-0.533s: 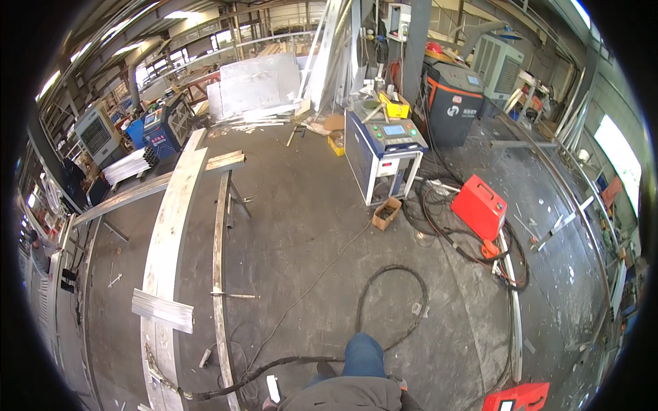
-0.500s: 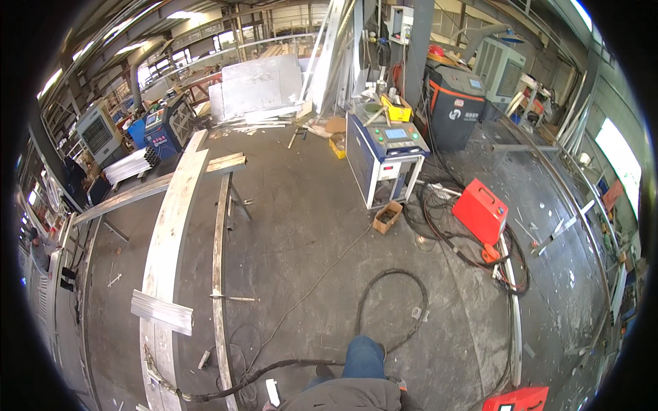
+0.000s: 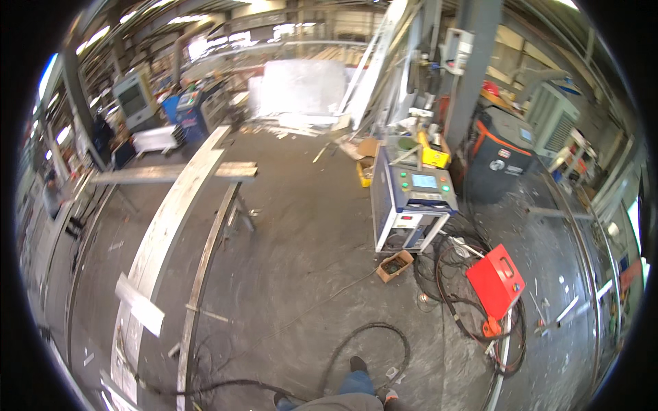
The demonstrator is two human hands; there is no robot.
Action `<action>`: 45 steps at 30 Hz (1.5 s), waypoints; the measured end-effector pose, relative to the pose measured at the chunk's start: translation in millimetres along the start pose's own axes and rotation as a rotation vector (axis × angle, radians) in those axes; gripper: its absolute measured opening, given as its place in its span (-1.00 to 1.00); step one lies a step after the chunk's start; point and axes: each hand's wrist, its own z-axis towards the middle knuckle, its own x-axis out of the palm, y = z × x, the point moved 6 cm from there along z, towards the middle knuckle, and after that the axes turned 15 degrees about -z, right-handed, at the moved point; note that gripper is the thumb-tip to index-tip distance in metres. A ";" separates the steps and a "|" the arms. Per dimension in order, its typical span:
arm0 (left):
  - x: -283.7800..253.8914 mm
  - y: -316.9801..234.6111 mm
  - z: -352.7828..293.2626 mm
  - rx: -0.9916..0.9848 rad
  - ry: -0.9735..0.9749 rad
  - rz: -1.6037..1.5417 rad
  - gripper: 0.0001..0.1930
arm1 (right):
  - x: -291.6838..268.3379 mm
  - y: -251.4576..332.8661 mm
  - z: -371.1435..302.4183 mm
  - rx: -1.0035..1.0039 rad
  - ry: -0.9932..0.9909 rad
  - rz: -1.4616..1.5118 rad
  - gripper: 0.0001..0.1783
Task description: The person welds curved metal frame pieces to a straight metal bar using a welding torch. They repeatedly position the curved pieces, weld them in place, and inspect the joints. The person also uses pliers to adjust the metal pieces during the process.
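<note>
Peering at the hands [image 3: 391, 395], I cannot tell their grip: left unseen, right a blur beside the jacket [image 3: 336, 403].

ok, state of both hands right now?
Left hand: out of view, can't be told.
Right hand: small and blurred at the lower edge, beside the person's grey cloth top; open, closed or holding something can't be told.

The top [image 3: 336, 403] is dark grey, with no visible markings. The trousers [image 3: 358, 383] are blue; the shoes [image 3: 357, 364] are dark, with rounded toes. The right sleeve [image 3: 395, 406] is dark; any covering on the right hand [image 3: 391, 395] is too small to identify.
</note>
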 end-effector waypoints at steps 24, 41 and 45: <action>333.2 273.3 -298.3 -0.951 -0.652 -1.419 -0.30 | 194.4 254.0 26.4 -0.137 0.392 -0.932 -0.75; 297.4 404.5 -319.8 -1.182 -1.048 -1.747 -0.34 | 743.1 14.4 -270.9 -0.537 0.841 -1.741 -0.74; 268.9 413.1 -325.9 -1.362 -1.029 -1.856 -0.34 | 857.2 -77.5 -287.8 -0.630 0.866 -2.118 -0.75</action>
